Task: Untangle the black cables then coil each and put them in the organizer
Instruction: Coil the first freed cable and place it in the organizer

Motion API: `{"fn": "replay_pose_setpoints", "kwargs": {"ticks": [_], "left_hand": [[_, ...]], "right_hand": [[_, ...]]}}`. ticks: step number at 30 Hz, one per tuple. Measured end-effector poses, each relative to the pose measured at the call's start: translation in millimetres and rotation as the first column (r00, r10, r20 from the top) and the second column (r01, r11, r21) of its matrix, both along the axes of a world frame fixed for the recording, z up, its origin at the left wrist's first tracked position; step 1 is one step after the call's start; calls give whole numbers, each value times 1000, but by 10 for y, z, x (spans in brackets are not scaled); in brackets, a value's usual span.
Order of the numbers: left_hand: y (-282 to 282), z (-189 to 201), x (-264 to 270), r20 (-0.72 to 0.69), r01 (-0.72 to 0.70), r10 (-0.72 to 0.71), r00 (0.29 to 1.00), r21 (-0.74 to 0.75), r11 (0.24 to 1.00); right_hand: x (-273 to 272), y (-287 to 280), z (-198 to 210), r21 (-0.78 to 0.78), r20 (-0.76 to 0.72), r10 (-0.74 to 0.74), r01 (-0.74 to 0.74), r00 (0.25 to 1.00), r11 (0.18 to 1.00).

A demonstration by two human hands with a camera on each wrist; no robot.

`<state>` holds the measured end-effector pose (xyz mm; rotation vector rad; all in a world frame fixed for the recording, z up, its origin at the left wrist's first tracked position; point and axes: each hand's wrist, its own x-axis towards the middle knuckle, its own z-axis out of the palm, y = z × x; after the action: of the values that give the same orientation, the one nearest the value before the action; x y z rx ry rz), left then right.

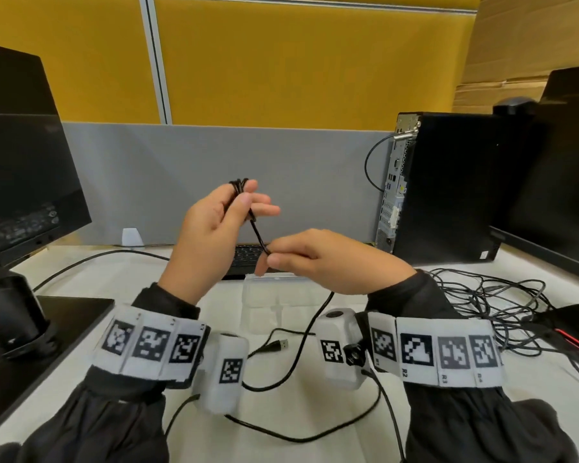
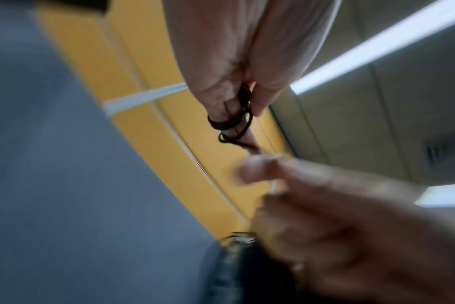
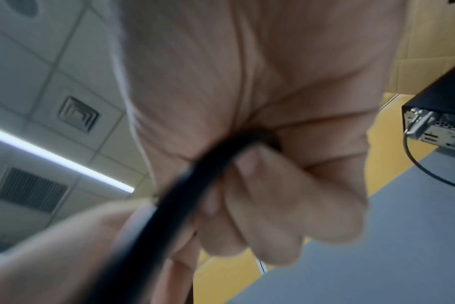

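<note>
Coiling one black cable [image 1: 258, 233] above the bench [image 1: 141, 272], roughly mid-wind by the look of it. Left hand [image 1: 211, 228] gripping a small bundle of loops [image 1: 238, 186] wound round the fingers, thumb pressing the turns in place; a narrow, closed grip holding the coil. Right hand [image 1: 318, 259], at about 4 o'clock from the left, pinching the same cable between thumb and fingertips and feeding it up toward the coil, the short stretch between the two hands running taut.

Trailing down from the right hand, a long free length still lying across the bench at 6 o'clock, ending in a USB plug [image 1: 279, 344] near the clear organizer [image 1: 264, 309]. Judging from that slack, a good many turns remaining on this cable.

Sitting directly below the hands, the organizer showing no cable in the compartments visible; nothing stowed yet, as far as can be told. Lying at 3 o'clock on the bench, a heap of thin black cables [image 1: 492, 305], looking tangled and untouched, so most of the task apparently left.

Hard to make out: the near part of the organizer, hidden behind the wrist cameras; the exact number of loops on the left hand; the number of separate cables in the heap. Blurring heavily in both wrist views, showing little beyond fingers curled on cable.
</note>
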<state>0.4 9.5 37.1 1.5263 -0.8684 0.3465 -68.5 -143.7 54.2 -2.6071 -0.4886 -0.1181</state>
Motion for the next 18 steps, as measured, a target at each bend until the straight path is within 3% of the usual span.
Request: {"fn": "replay_pose_setpoints", "kwargs": {"ticks": [2,5,8,10,13,16,18], "left_hand": [[4,-70,36,209,-188,148,967,184,965],[-5,-85,11,370,-293,160,915,339,894],[63,-47,-8,396,-256,65,916,451,855],[164,-16,27,420,-303,76,904,506,808],[311,36,128,499,-434,173,849,473,767],[492,85,267,536,-612,353,767,444,654],[571,108,277,493,-618,386,779,504,604]], "right_hand": [[-81,11,67,28,19,9,-10,1000,1000],[-156,3,139,122,63,-4,-4,998,993],[-148,-92,149,219,169,-110,71,980,973],[-155,-165,157,275,153,-169,123,974,954],[-175,-281,155,303,109,-193,152,975,941],[-156,-457,129,255,105,-254,221,961,941],[-118,-554,103,224,163,-343,304,925,926]]}}
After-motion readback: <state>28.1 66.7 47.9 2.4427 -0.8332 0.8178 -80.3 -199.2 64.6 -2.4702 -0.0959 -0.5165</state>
